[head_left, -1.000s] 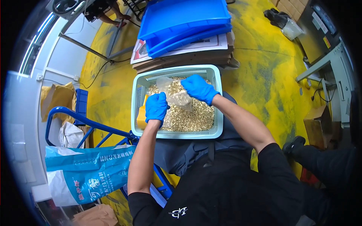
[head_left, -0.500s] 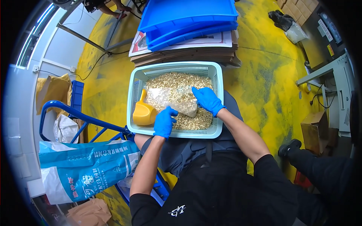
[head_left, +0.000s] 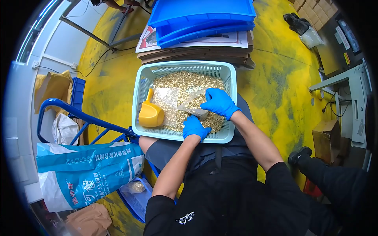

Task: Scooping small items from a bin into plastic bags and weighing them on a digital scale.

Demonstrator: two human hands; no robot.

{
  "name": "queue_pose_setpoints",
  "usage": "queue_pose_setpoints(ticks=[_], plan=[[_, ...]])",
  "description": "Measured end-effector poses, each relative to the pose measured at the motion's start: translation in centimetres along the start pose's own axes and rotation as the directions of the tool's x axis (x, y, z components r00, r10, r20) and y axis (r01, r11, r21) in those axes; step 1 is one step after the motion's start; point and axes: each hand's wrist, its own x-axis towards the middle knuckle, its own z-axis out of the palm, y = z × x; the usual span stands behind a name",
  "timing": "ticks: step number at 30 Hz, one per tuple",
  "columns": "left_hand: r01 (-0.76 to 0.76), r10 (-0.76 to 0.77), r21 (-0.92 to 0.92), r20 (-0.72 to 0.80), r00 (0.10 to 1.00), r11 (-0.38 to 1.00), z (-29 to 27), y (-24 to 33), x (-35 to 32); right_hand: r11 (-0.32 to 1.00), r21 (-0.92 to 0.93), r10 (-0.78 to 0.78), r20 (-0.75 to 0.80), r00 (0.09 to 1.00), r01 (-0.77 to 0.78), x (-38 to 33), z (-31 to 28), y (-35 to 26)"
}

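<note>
A pale green slotted plastic basket (head_left: 232,90) rests across my lap, holding a thick layer of small gold-coloured pieces (head_left: 173,80). My right hand (head_left: 220,104), in a blue glove, pinches the upper right part of a clear plastic bag (head_left: 193,103) with some of the pieces inside. Low in the basket, my blue-gloved left hand (head_left: 195,128) has its fingers curled at the bag's lower edge; the fingertips are partly hidden. A yellow scoop (head_left: 151,115) lies at the left, handle toward the far side. Beside it, another clear plastic bag (head_left: 166,96) lies flat on the pieces.
Blue trays (head_left: 202,17) sit on stacked flat cardboard (head_left: 197,55) beyond the basket. At my left stand a blue metal cart frame (head_left: 92,118) and a blue-and-white sack (head_left: 90,173). A blue basket (head_left: 138,196) sits below the sack. Another person's leg (head_left: 334,169) is at the right.
My left hand has moved right and nearer me, from the bag's left side to its lower edge. My right hand has turned inward over the bag. The view has shifted slightly.
</note>
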Motion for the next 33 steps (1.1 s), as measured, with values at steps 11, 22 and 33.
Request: queue_pose_setpoints(ticks=[11, 22, 33], plan=[[-0.231, 0.194, 0.081, 0.321, 0.927, 0.970, -1.1, -1.6, 1.5, 0.963, 0.252, 0.135, -0.131, 0.982, -0.099, -1.6, 2.8, 1.3], [-0.241, 0.291, -0.477, 0.033, 0.956, 0.845, -9.0, -4.6, 1.2, 0.880, 0.470, 0.192, -0.236, 0.953, -0.061, -2.6, 4.9, 2.2], [-0.300, 0.289, 0.139, 0.093, 0.953, 0.944, -10.6, 6.4, 1.3, 0.869, 0.488, 0.252, -0.299, 0.920, -0.079, -2.8, 5.5, 1.8]])
